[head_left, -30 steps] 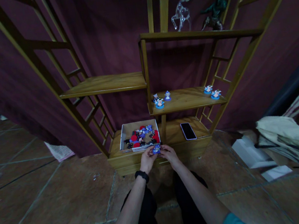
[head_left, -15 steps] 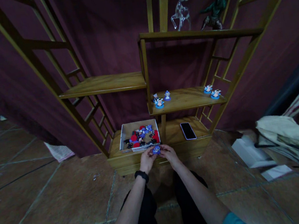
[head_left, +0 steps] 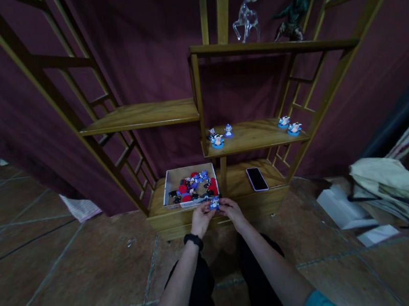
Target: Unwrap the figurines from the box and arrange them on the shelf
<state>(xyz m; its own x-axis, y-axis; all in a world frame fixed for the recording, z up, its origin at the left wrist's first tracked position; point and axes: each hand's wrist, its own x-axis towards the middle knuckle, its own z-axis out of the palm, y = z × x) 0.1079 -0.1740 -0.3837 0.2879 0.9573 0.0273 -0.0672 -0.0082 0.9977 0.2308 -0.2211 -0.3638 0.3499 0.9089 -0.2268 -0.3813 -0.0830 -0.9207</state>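
Note:
A small purple-blue figurine (head_left: 214, 203) is pinched between my two hands, just in front of the low shelf. My left hand (head_left: 201, 217) grips its left side, and my right hand (head_left: 232, 209) its right side. Right behind my left hand stands a shallow open box (head_left: 166, 190) full of small red, black and purple figurines (head_left: 193, 186). On the shelf above, a purple figurine (head_left: 228, 131) stands beside a dark one (head_left: 212, 133) and a blue-based one (head_left: 217, 142). Two more blue-based figurines (head_left: 294, 129) stand at that shelf's right end.
The wooden display shelf (head_left: 159, 112) rises ahead against a dark red curtain. A phone (head_left: 257, 179) lies on its lowest board. Higher up stand a clear deer figure (head_left: 246, 12) and a dark statue (head_left: 292, 17). A pale bag (head_left: 398, 179) and white boxes (head_left: 345, 208) lie on the floor at right.
The figurine has turned slightly between my fingers, showing more of its pale front. Both hands stay in nearly the same place, and the shelf items have not moved.

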